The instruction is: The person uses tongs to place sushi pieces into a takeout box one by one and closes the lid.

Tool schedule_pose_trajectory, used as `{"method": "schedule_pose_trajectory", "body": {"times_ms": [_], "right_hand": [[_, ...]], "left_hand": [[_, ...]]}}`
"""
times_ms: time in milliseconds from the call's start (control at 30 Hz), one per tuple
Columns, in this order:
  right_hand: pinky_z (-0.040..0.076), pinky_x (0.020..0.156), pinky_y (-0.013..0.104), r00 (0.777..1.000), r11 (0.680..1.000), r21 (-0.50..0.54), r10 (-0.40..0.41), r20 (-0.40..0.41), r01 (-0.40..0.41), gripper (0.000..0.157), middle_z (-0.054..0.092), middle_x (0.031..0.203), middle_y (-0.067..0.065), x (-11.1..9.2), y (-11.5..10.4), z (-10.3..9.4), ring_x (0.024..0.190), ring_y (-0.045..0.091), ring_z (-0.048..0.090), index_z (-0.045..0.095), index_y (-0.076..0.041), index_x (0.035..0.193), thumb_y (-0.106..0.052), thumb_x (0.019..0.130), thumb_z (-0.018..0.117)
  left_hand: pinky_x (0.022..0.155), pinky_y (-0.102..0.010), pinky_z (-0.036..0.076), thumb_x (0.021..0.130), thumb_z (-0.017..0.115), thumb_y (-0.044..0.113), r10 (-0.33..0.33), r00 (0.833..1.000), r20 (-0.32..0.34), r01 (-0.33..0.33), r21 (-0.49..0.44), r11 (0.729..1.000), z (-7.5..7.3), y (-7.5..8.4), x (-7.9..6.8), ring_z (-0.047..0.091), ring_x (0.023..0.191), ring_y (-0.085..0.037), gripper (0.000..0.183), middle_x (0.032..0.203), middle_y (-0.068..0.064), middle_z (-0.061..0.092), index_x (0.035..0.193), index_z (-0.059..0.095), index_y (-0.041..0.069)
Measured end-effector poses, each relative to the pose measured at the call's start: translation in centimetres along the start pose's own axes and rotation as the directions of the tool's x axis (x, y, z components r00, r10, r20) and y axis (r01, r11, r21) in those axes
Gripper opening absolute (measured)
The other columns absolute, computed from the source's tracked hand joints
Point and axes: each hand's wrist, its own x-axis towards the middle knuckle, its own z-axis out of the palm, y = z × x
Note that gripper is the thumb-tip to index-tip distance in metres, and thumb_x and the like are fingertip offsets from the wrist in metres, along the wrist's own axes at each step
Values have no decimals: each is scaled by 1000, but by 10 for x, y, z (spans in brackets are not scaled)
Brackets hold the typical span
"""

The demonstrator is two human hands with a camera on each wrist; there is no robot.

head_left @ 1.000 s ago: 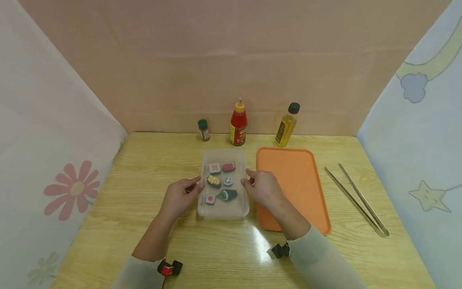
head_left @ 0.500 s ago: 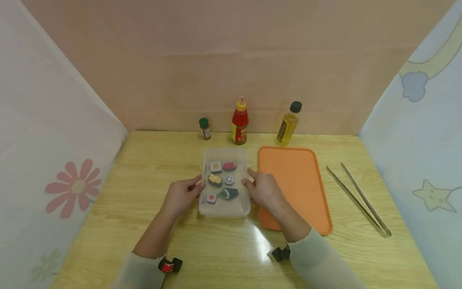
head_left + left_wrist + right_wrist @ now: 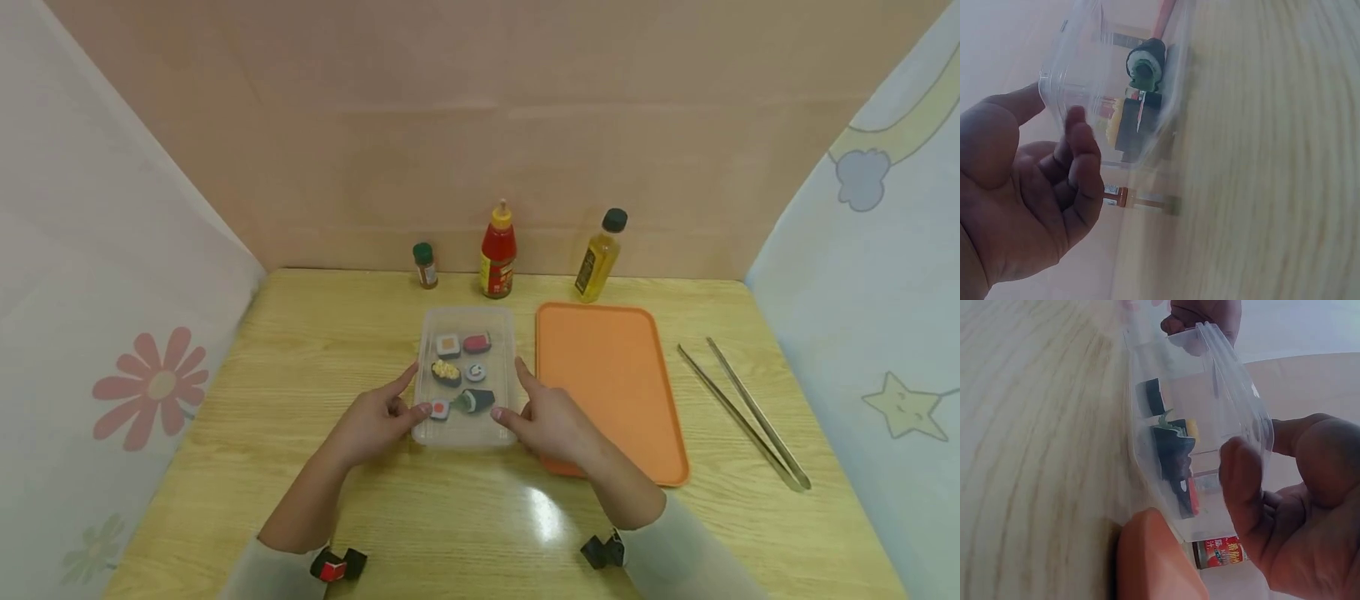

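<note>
A clear plastic food container (image 3: 465,433) with a lid stands on the table between both hands. Several sushi pieces, among them a dark hand roll (image 3: 478,401) and one topped with yellow (image 3: 446,372), show through it. My left hand (image 3: 375,425) holds its left edge, thumb over the near left corner and index finger along the side. On the opposite edge, my right hand (image 3: 558,421) holds it the same way. The wrist views show both hands' fingers curved beside the wall, close under the lid's rim (image 3: 1254,394).
An orange tray (image 3: 607,375) lies right of the container, and metal tongs (image 3: 742,412) lie farther right. Along the back stand a small green-capped spice jar (image 3: 425,267), a red sauce bottle (image 3: 498,254) and an oil bottle (image 3: 600,257).
Both hands have slid toward the near edge, and their thumbs have moved from the container's sides onto its near corners, spread from the index fingers. The container has hardly moved.
</note>
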Motion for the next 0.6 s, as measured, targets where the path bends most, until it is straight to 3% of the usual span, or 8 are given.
{"method": "schedule_pose_trajectory", "body": {"times_ms": [133, 300, 433, 600], "right_hand": [[49, 48, 33, 1000, 998, 63, 16, 27, -18, 102, 61, 54, 0, -3, 1, 4, 44, 15, 57, 1, -9, 167, -46, 100, 69], [48, 47, 33, 999, 991, 126, 36, 26, -39, 102, 59, 55, 1, -5, 6, 7, 44, 15, 55, 1, -13, 167, -44, 100, 70], [48, 46, 33, 999, 990, 139, 38, 13, -40, 101, 58, 55, 2, -5, 8, 9, 44, 16, 55, 1, -16, 168, -44, 100, 70], [48, 47, 33, 999, 994, 104, 32, 16, -33, 101, 59, 54, 0, -5, 7, 9, 43, 16, 56, 1, -15, 168, -46, 100, 69]], "left_hand": [[51, -28, 38, 99, 69, 48, 2, 999, 52, 2, -71, 997, 3, -1, -1, 46, 58, -15, 82, 70, -4, 64, 165, 26, 28], [59, -28, 43, 102, 68, 40, 20, 996, 86, -6, -156, 988, 6, 0, -1, 56, 68, -16, 83, 88, -9, 74, 167, 19, 24], [61, -28, 45, 102, 68, 39, 20, 996, 81, -8, -150, 989, 7, 1, -1, 58, 70, -16, 83, 94, -7, 76, 167, 19, 25], [52, -27, 38, 100, 68, 44, 13, 998, 68, -9, -57, 998, 4, 0, -2, 46, 60, -13, 82, 75, -3, 65, 166, 22, 27]]}}
